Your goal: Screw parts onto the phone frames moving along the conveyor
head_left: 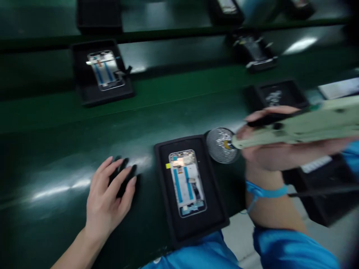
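My right hand point(262, 158) is wrapped round a pale green electric screwdriver point(303, 125), with a blue band on the wrist. The screwdriver's tip is over a round dish point(215, 153) of tiny shiny pieces that look like screws; whether it touches them I cannot tell. Beside the dish, an opened phone point(185, 186) with blue strips and a yellow tab lies in a black tray point(214, 209). To the left of that tray my left hand point(105, 198) is over the green bench, fingers apart and holding nothing. Two of its fingertips are black, as if covered.
Another opened phone point(108, 71) lies in a black tray point(81, 86) on the raised green ledge. A phone part in a dark holder point(256, 52) stands back right. Below it, a black box point(294, 99) contains small clear pieces. A dark bin point(322, 198) is at lower right.
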The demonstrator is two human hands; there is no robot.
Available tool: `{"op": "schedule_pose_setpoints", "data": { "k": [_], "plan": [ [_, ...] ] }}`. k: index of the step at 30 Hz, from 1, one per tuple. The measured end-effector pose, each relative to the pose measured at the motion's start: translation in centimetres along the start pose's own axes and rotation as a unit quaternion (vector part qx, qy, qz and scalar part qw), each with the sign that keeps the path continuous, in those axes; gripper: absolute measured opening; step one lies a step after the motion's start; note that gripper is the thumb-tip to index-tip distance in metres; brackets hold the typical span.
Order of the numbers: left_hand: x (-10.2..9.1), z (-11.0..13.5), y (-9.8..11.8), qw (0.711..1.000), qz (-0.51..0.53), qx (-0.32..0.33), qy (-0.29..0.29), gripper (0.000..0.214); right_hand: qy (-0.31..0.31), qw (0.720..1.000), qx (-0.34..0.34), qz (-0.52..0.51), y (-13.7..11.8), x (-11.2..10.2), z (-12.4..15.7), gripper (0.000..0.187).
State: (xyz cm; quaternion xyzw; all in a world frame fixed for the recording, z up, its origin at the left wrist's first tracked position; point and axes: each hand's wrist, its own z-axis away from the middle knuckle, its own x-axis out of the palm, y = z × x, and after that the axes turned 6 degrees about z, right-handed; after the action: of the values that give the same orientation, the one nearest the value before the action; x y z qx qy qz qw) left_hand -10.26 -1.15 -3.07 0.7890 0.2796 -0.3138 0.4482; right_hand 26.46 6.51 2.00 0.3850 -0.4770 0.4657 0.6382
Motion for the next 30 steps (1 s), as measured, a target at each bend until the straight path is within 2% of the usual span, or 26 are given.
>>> {"op": "schedule_pose_setpoints", "data": {
  "k": [1, 2, 3, 4, 5, 6, 7, 10, 14, 20, 24, 30],
  "plan": [
    [0.5, -0.2, 0.3, 0.999, 0.015, 0.024, -0.015, 0.041, -0.065, 0.979, -0.09, 0.169, 0.6, -0.2, -0.2, 0.084],
    [1.1, -0.4, 0.6, 0.998, 0.031, 0.048, -0.032, 0.041, -0.112, 0.923, -0.165, 0.329, 1.0, -0.5, -0.4, 0.082],
    [1.8, -0.6, 1.1, 0.995, 0.044, 0.069, -0.051, 0.041, -0.144, 0.852, -0.217, 0.455, 1.4, -0.7, -0.7, 0.077],
    [2.4, -0.8, 1.6, 0.992, 0.053, 0.086, -0.069, 0.04, -0.162, 0.786, -0.255, 0.54, 1.7, -1.0, -0.9, 0.073],
    [3.0, -1.0, 2.2, 0.99, 0.058, 0.096, -0.086, 0.04, -0.17, 0.736, -0.279, 0.592, 2.1, -1.1, -1.0, 0.07],
    [3.6, -1.2, 2.8, 0.988, 0.058, 0.101, -0.099, 0.04, -0.172, 0.708, -0.295, 0.618, 2.4, -1.2, -1.0, 0.07],
    [4.1, -1.4, 3.3, 0.988, 0.054, 0.1, -0.108, 0.041, -0.171, 0.696, -0.309, 0.625, 2.7, -1.3, -1.0, 0.071],
    [5.2, -1.9, 4.5, 0.988, 0.036, 0.088, -0.119, 0.045, -0.172, 0.691, -0.339, 0.614, 3.2, -1.4, -1.0, 0.072],
    [5.6, -2.2, 4.7, 0.988, 0.03, 0.08, -0.128, 0.045, -0.183, 0.689, -0.361, 0.602, 3.0, -1.6, -1.4, 0.069],
    [6.0, -2.3, 4.5, 0.987, 0.038, 0.078, -0.132, 0.043, -0.219, 0.685, -0.357, 0.596, 2.3, -2.0, -1.8, 0.064],
    [6.2, -2.4, 4.6, 0.986, 0.043, 0.071, -0.142, 0.042, -0.208, 0.672, -0.359, 0.614, 2.1, -2.0, -1.8, 0.066],
    [6.3, -2.5, 4.7, 0.986, 0.035, 0.071, -0.147, 0.041, -0.213, 0.677, -0.353, 0.609, 1.7, -2.1, -1.9, 0.07]
  ]
}}
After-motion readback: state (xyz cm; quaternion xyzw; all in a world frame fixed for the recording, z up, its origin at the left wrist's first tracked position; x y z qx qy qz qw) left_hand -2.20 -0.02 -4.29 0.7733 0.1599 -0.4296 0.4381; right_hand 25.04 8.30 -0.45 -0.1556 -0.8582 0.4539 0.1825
